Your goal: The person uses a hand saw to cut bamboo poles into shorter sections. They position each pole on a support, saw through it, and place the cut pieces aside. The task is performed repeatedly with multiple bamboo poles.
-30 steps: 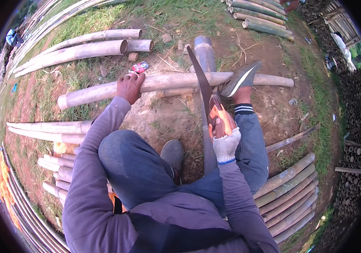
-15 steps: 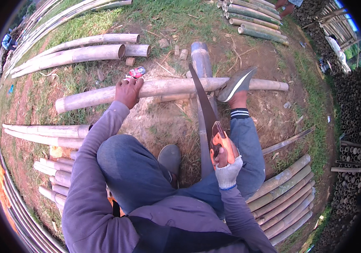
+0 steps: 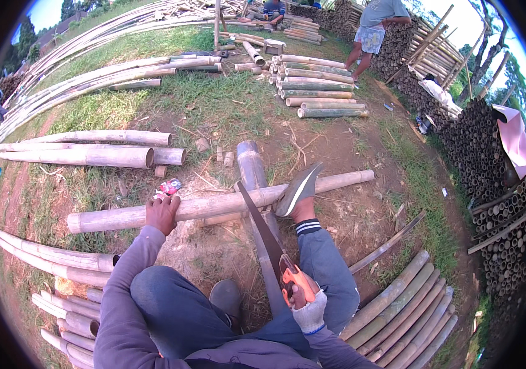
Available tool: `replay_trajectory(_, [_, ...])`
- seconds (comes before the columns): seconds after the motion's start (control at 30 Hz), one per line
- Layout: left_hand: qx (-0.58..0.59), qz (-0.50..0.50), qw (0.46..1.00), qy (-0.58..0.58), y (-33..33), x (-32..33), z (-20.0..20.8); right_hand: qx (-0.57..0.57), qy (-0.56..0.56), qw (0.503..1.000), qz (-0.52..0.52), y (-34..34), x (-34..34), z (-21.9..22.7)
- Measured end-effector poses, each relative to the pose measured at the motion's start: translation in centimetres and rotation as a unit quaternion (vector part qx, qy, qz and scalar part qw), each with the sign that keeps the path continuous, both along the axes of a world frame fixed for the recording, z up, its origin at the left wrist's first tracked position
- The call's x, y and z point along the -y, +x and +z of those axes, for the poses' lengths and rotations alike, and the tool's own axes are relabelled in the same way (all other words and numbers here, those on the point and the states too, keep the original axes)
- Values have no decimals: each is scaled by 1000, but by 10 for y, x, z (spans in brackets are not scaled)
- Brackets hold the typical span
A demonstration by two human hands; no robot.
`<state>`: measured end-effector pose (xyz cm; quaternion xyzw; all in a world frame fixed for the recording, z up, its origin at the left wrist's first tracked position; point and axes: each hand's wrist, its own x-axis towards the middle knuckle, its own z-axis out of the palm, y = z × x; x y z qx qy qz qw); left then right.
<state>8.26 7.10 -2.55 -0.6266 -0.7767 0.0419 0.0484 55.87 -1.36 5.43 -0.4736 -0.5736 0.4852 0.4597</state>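
A bamboo pole (image 3: 220,206) lies crosswise in front of me, resting over another bamboo piece (image 3: 251,161) that runs away from me. My left hand (image 3: 163,214) is closed over the pole's left part. In my right hand (image 3: 307,305), which wears a whitish knit glove, is the orange handle of a handsaw (image 3: 268,238). The saw's dark blade slants up and left, its tip at the pole near the crossing. Whether the teeth touch the bamboo I cannot tell. My shod right foot (image 3: 298,189) presses on the pole right of the blade.
Cut bamboo lies in a row (image 3: 398,307) at the lower right, with more poles (image 3: 78,154) at left. A bamboo stack (image 3: 321,86) stands farther off, near a standing person (image 3: 374,27). A crumpled red wrapper (image 3: 168,187) sits behind my left hand. Bundled bamboo (image 3: 490,160) lines the right.
My view has tilted up, so the scene sits lower and more of the far yard and a standing person show. Both hands keep their holds on the pole and the saw.
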Motion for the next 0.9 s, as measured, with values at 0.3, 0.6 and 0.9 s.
replay_trajectory(0.3, [22, -20, 1000, 0, 15, -23, 4, 58, 141, 987, -49, -79, -119, -46])
replay_trajectory(0.6, [-1, 1, 1000, -13, -1, -1, 9, -21, -11, 1000, -13, -13, 4, -14])
replay_trajectory(0.9, [-5, 5, 999, -36, 2, -7, 10, 80, 64, 994, -32, -68, -95, -56])
